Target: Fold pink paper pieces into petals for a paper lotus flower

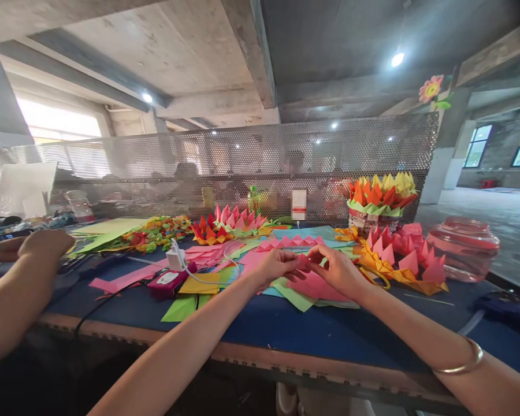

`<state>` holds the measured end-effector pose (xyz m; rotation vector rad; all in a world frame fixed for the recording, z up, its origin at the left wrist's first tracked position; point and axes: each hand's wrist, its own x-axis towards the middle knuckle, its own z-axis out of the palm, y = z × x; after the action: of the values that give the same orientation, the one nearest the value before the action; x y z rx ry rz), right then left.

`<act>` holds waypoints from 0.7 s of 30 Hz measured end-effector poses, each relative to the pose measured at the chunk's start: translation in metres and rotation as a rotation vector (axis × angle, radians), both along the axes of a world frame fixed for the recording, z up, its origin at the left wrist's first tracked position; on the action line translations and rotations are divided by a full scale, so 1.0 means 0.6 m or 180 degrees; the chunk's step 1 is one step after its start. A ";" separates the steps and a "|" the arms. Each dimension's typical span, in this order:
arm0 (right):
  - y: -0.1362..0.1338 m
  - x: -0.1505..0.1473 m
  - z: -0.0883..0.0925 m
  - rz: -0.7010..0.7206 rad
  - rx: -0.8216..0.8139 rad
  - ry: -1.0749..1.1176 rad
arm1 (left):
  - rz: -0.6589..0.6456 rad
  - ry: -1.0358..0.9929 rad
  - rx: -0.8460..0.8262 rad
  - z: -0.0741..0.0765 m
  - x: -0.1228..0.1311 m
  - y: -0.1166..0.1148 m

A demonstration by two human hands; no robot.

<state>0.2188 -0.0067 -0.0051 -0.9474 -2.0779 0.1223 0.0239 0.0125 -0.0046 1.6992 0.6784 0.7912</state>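
Above the papers in the middle of the table, my left hand (281, 267) and my right hand (338, 270) meet fingertip to fingertip. Pinched between them is a small pink folded paper (303, 262), mostly covered by the fingers. Pink sheets (318, 287) and a light green sheet (295, 293) lie right below the hands. Just behind runs a row of pink pointed folded pieces (288, 241). To the right of my right hand sits a paper lotus (401, 257) with pink points and an orange base.
A clear pink jar (463, 248) stands at the right. Stacked paper flowers (381, 199) sit in a basket behind. Left are a magenta box (169, 283), a white charger (176, 258) and its cable. A co-worker's hands (45, 244) are at far left. A perforated metal partition (242, 156) backs the table.
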 end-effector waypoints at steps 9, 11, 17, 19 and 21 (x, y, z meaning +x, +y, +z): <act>-0.001 -0.003 0.002 -0.0097 -0.0025 -0.0025 | -0.0130 0.0002 0.0076 -0.001 -0.002 0.001; -0.001 -0.003 0.003 -0.0101 -0.0040 -0.0024 | -0.0132 -0.0010 0.0065 -0.002 -0.001 0.000; -0.004 -0.003 0.004 -0.0081 -0.0072 -0.0027 | -0.0051 -0.0001 -0.0045 0.003 0.001 -0.005; -0.006 -0.003 0.005 -0.0088 -0.0064 -0.0024 | -0.0056 0.0009 -0.0029 0.004 0.000 -0.007; -0.007 -0.004 0.005 -0.0090 -0.0059 -0.0033 | -0.0053 0.0021 -0.0030 0.005 0.000 -0.007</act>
<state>0.2165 -0.0108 -0.0019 -0.9903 -2.0751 0.1223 0.0240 0.0082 -0.0016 1.6975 0.6707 0.7698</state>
